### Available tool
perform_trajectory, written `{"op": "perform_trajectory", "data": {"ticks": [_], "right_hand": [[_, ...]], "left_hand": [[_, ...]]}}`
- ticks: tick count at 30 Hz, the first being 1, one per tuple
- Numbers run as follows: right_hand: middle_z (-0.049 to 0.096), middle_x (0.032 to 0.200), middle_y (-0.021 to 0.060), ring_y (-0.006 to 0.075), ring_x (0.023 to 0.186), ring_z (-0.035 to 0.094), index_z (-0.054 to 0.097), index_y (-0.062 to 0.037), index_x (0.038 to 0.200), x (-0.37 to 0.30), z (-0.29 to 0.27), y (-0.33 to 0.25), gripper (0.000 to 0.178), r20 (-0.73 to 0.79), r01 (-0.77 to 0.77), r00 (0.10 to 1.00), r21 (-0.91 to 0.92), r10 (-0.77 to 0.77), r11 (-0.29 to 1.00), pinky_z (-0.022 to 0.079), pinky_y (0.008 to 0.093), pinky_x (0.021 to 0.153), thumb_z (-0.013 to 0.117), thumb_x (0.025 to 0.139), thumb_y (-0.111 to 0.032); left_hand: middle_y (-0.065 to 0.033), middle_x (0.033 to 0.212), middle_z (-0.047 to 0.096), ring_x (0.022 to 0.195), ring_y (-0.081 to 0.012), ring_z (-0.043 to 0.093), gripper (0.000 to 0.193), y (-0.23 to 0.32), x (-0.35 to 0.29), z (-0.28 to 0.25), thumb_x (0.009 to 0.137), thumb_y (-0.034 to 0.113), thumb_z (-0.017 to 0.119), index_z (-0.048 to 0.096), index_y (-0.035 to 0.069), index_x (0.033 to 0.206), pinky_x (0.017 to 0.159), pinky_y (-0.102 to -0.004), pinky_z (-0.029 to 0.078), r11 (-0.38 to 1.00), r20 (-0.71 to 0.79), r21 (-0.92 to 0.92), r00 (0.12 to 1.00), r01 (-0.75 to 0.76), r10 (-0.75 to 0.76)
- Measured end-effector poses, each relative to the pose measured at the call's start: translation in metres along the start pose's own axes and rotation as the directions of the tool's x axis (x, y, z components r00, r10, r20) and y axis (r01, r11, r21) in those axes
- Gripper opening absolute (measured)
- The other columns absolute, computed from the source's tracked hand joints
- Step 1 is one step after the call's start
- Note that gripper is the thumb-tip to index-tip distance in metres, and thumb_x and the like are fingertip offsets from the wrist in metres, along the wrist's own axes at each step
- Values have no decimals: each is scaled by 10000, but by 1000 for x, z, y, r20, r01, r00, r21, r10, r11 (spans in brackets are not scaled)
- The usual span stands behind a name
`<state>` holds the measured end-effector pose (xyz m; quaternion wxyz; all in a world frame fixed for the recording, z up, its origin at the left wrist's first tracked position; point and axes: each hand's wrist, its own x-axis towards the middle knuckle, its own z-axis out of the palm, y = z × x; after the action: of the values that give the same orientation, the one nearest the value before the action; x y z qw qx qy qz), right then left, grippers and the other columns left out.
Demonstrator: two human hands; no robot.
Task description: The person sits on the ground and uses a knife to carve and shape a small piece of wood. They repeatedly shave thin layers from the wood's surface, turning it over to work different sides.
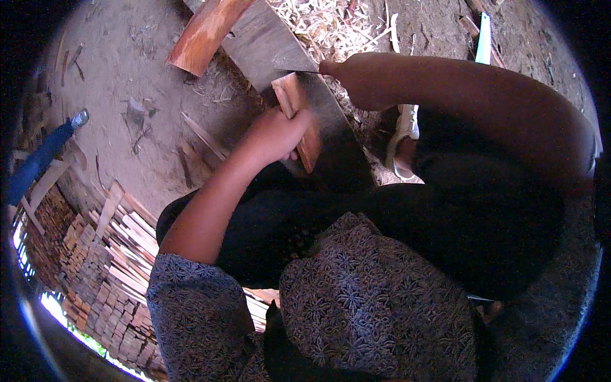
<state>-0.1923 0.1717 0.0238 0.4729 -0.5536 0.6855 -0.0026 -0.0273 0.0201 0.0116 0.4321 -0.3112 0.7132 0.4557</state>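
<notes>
- Left hand point(289, 132): fingers wrapped around the middle of a short wooden piece point(310, 148), thumb side toward its far end.
- Wooden piece: on the grey plank point(264, 44), slanted, between the plank's left and right edges.
- Right hand point(363, 83): beyond the plank's right edge, holding a thin blade point(298, 70) that points left across the plank (the grip is too dark to detail).
- Blade: at the wooden piece's far end; whether they touch, cannot tell.
- Curved reddish timber point(207, 35): at the plank's left edge, toward its far end.
- Pale shavings point(334, 28): heaped just beside the plank's right edge.
</notes>
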Motion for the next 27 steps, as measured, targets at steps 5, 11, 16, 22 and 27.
{"op": "perform_trajectory", "data": {"ticks": [5,11,16,22,27], "right_hand": [[679,844,245,413,821,692,370,-42,1407,16,26,34,560,-124,86,989,79,-76,993,533,479,677,597,897,-78],[668,828,251,404,820,690,417,-54,1369,-7,5,5,411,-99,62,994,280,-36,958,520,493,685,513,975,-122],[658,776,261,414,766,690,392,-55,1392,-10,14,-4,485,-97,60,995,227,-38,972,516,519,642,543,932,-86],[667,786,251,418,750,686,412,-52,1412,-8,5,2,513,-147,61,988,117,-43,991,524,524,662,548,918,-67],[672,809,248,406,749,680,370,-82,1492,-12,9,8,619,-173,149,976,64,-136,987,530,510,690,546,899,-56]], "left_hand": [[-132,621,633,540,-244,659,534,0,1,-1,953,438,457,637,-41,801,544,-387,528,1000,-18,-1,1000,-7,6],[-140,645,647,535,-243,658,527,-16,6,1,955,435,469,635,-45,816,543,-385,530,998,-35,-55,999,-4,2],[-142,677,665,539,-238,657,536,-20,7,5,956,451,469,646,-38,826,543,-382,529,992,-13,-125,1000,22,-23],[-127,735,682,556,-208,647,538,-39,11,11,957,463,475,652,-34,850,574,-342,526,976,-16,-216,999,32,-36],[-106,739,673,545,-201,619,536,-31,1,16,966,464,458,650,-26,865,566,-342,514,953,-30,-301,999,30,-41]]}}
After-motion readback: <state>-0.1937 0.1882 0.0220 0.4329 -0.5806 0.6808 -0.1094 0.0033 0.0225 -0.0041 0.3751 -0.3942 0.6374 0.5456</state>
